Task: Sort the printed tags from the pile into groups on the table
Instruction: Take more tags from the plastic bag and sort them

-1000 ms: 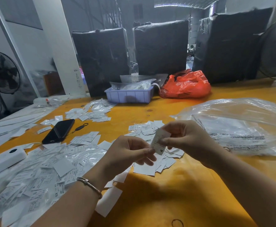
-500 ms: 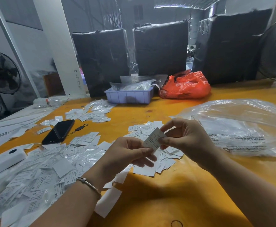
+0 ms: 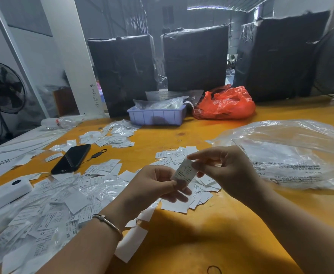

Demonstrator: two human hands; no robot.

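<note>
Both hands held one tag (image 3: pixel 184 172) above the table (image 3: pixel 211 230), in front of the person. The left hand (image 3: pixel 154 186) pinched its lower end between thumb and forefinger, the other fingers curled loosely beneath. The right hand (image 3: pixel 224 167) pinched its upper end, thumb and forefinger closed on the paper, with the remaining fingers bent behind. The tag was a narrow white slip with small dark print facing the camera. Its long axis ran on a slant, the upper end pointing up and to the right, the lower end down and to the left. The print was too small to read.

Below the hands lay a small group (image 3: pixel 189 196) of white tags, overlapping one another on the yellow surface. To the left spread the big pile (image 3: pixel 49 210), tags mixed with clear wrappers, some showing size letters such as XS, XL and L. Further back sat another group (image 3: pixel 110 138), loosely scattered.

A black phone (image 3: pixel 72 159) lay face up between the pile and that far group, a small black loop on a cord just beside it. A white box (image 3: pixel 5 191) rested at the left edge. A large clear bag (image 3: pixel 292 155) with printed warnings lay to the right of the hands. At the back stood a lilac tray (image 3: pixel 156 116) holding clear packets, and a red bag (image 3: pixel 224 103) just beside it. A metal bracelet (image 3: pixel 107 222) circled the left wrist.
</note>
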